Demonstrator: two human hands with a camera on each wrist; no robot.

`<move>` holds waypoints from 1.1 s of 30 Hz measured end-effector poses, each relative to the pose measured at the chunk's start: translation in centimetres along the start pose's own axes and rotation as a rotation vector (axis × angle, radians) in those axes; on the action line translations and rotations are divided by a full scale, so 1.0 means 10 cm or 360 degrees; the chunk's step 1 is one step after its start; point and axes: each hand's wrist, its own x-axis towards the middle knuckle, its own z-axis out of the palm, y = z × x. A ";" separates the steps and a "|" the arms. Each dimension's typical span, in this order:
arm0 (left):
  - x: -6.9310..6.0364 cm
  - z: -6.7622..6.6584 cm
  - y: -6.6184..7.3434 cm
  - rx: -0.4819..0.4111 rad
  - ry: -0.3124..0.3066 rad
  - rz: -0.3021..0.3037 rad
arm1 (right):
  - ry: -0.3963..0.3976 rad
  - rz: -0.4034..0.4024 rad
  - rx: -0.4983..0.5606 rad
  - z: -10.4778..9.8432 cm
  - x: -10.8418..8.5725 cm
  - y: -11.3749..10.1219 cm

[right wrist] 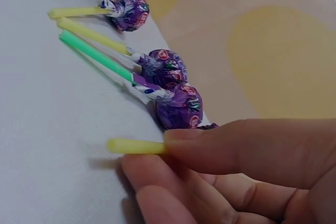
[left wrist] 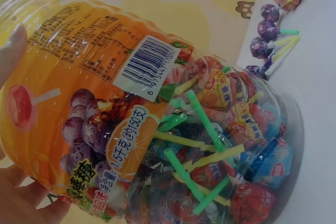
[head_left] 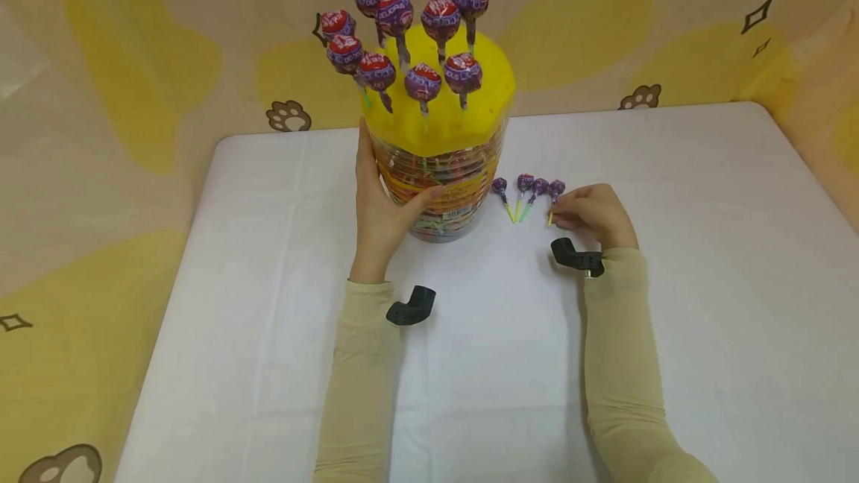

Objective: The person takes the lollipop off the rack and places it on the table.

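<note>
Taken as landmark: clear jar, standing on white-covered tabletop. Found at the jar's left side: left hand, grasping it, thumb laid across the front and fingers around the side. Found to the right of the jar: right hand, pinching the yellow stick of one purple-wrapped lollipop between thumb and fingers. Cannot tell whether lifted clear of the surface. Counted between that piece and the jar: three loose lollipops, lying in a row, wrapped heads away from the person; two on yellow sticks, one on green, the green beside the pinched piece. Noted on top of the jar: bright yellow cover, bearing nine lollipops on their sticks, heads up, some at the left leaning outward. Seen through the jar's lower wall: many wrapped sweets with green and yellow sticks. Recorded around the jar: orange label with printed grapes and barcode. Recorded behind the jar: yellow and beige backdrop, marked with paw prints.
</note>
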 end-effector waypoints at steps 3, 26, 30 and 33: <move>0.00 0.00 0.00 0.0001 -0.0002 -0.0002 | 0.0049 -0.0028 0.0002 0.02 0.02 0.01; 0.00 0.00 0.02 -0.0001 -0.0002 -0.0003 | 0.0044 -0.0040 -0.0207 0.11 0.03 -0.04; 0.00 0.00 0.02 -0.0010 -0.0003 -0.0010 | 0.0027 -0.0064 -0.0264 0.09 0.01 -0.04; 0.00 0.00 0.02 -0.0014 -0.0004 -0.0007 | 0.0096 -0.0077 -0.0302 0.05 0.00 -0.03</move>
